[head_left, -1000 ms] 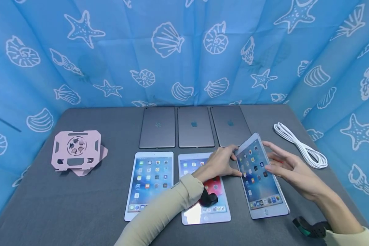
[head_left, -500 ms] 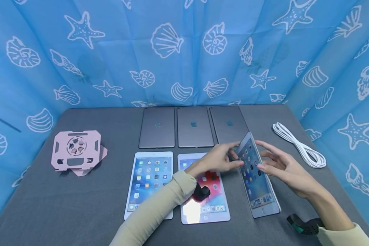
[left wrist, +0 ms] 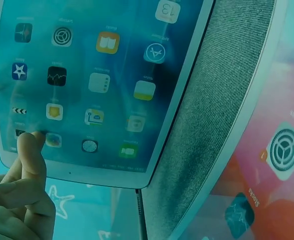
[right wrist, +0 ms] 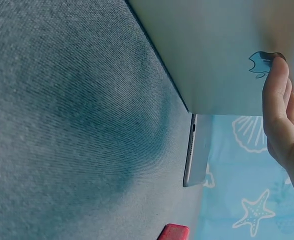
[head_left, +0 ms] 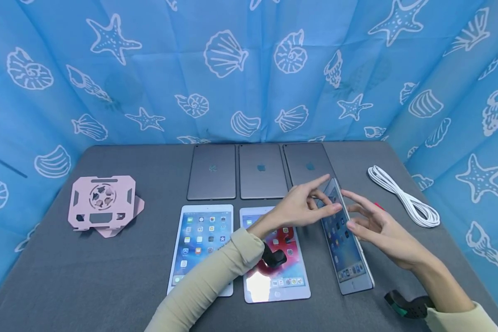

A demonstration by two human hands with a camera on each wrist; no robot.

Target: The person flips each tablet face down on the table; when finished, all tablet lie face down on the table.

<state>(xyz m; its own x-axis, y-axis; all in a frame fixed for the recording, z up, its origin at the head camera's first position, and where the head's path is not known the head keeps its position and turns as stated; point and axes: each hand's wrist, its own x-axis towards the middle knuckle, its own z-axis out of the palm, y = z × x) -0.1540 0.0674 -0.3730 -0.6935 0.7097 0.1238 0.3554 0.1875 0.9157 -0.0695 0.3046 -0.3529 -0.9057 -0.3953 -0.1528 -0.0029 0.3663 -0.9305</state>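
A white tablet (head_left: 343,244) is tipped up steeply on its left long edge, lit screen facing left. My right hand (head_left: 383,228) holds it by the raised right side, thumb at the edge; in the right wrist view, its fingers (right wrist: 279,100) overlap the silver back near the logo. My left hand (head_left: 300,205) reaches across the upper part of the screen, index finger straight and other fingers bent. In the left wrist view, a fingertip of that hand (left wrist: 24,200) is right at the icons near the tablet's top edge (left wrist: 71,172).
Two white tablets (head_left: 205,214) (head_left: 296,293) lie screen up to the left, partly under the left arm. Several dark grey tablets (head_left: 213,184) lie face down behind. A white coiled cable (head_left: 404,196), small red object (right wrist: 174,232) and pink metal stand (head_left: 126,196) flank them.
The tablet has tipped up more steeply, its raised edge moving left. My left hand has let go of its left edge and moved right over the screen. My right hand has shifted slightly left.
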